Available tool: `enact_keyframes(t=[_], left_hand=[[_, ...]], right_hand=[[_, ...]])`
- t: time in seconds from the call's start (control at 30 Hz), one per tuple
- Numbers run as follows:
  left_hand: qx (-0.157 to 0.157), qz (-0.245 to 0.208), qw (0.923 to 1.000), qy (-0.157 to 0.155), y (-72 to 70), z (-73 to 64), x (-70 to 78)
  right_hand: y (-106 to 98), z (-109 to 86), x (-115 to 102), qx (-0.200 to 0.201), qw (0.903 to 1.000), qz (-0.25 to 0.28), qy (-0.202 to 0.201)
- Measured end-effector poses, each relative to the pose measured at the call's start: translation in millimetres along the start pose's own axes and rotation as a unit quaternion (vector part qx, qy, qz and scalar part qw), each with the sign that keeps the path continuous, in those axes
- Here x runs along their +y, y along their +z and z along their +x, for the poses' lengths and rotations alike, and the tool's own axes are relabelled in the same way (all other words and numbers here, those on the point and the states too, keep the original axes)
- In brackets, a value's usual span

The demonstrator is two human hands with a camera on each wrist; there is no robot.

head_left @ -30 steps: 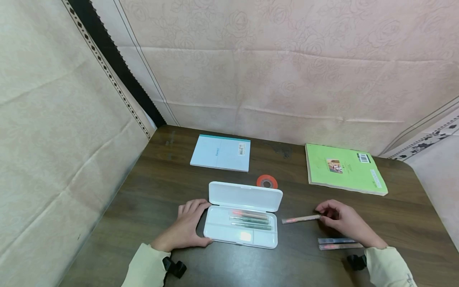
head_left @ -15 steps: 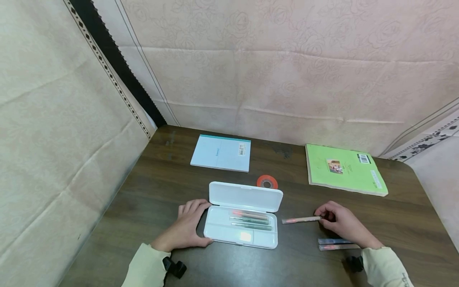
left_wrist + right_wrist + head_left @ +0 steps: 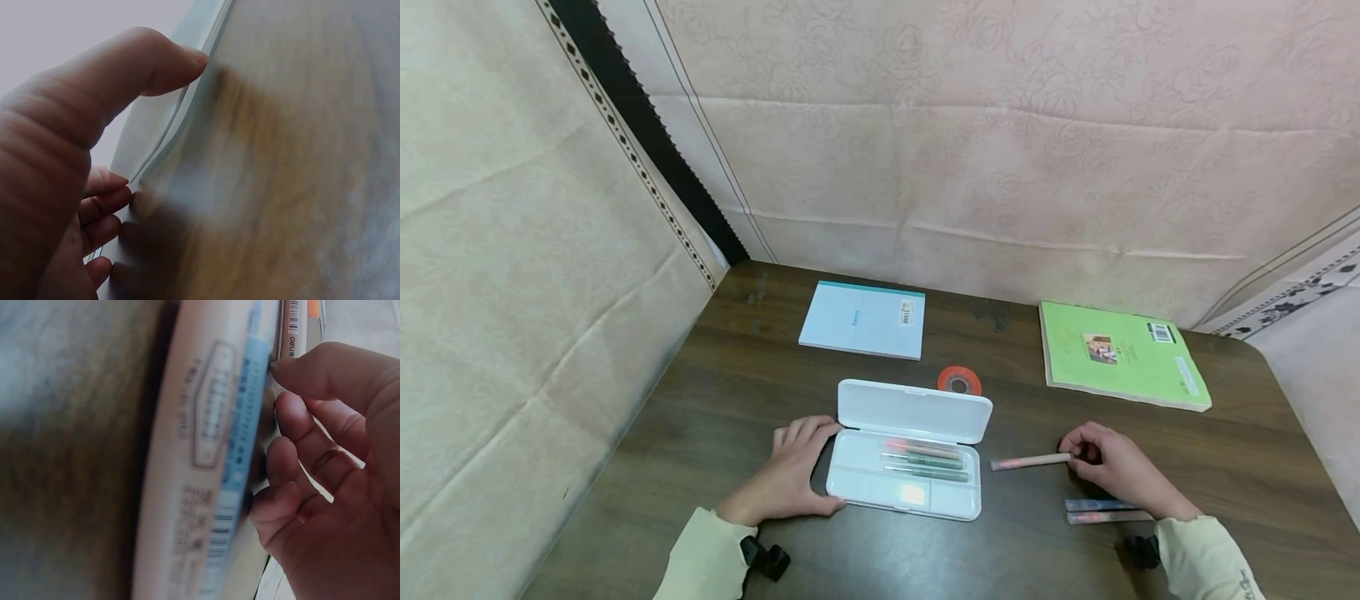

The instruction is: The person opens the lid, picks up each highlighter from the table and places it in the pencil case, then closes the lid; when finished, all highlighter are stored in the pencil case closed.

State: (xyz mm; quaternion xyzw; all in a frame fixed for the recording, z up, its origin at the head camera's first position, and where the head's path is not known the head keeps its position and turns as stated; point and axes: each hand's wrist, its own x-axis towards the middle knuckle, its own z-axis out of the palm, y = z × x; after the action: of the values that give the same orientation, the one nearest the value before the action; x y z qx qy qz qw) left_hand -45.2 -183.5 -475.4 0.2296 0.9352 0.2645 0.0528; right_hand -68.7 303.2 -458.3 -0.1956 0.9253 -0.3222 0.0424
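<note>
A white pencil case (image 3: 867, 492) lies with its lid (image 3: 913, 410) raised, several pens (image 3: 925, 460) inside its tray. My left hand (image 3: 793, 475) holds the case's left end, thumb at the front edge and fingers at the back corner. In the left wrist view the thumb (image 3: 144, 62) lies against the case's rim. To the right of the case, my right hand (image 3: 1108, 458) pinches the right end of a pale pen (image 3: 1030, 461) with a pinkish tip. Below that hand lie a blue pen (image 3: 1097, 504) and a pale pink pen (image 3: 1105, 517), partly covered by the wrist.
An orange tape roll (image 3: 958, 380) sits right behind the lid. Farther back lie a light blue notebook (image 3: 862, 320) and, at right, a green book (image 3: 1123, 354). A patterned cloth (image 3: 970, 167) hangs behind the brown wooden table (image 3: 715, 400).
My right hand and sleeve have shifted slightly left, with the pinched pen barely moving. The left hand and the pencil case have stayed in place.
</note>
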Motion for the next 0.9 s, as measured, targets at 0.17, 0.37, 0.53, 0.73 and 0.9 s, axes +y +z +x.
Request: enact_keyframes(t=[0.17,0.37,0.53,0.73,0.9], left_hand=[[0.001,0.001,1.0000,0.001,-0.6,-0.1,0.6],[0.002,-0.001,1.0000,0.001,-0.8,-0.4,0.7],[0.001,-0.002,1.0000,0.002,-0.8,-0.2,0.6],[0.000,-0.001,1.0000,0.001,-1.0,-0.1,1.0],[-0.002,0.000,1.0000,0.000,-0.7,-0.2,0.8]], right_hand=[[-1,0.3,-1,-0.009,0.9998,0.009,0.014],[-2,-0.3,-4,-0.012,0.9996,0.011,0.021],[-4,-1.4,-5,-0.009,0.9995,0.011,0.027],[-9,-4.1,-3,-0.012,0.9982,0.014,0.057],[-14,-9.3,0,0.002,0.9976,0.017,0.066]])
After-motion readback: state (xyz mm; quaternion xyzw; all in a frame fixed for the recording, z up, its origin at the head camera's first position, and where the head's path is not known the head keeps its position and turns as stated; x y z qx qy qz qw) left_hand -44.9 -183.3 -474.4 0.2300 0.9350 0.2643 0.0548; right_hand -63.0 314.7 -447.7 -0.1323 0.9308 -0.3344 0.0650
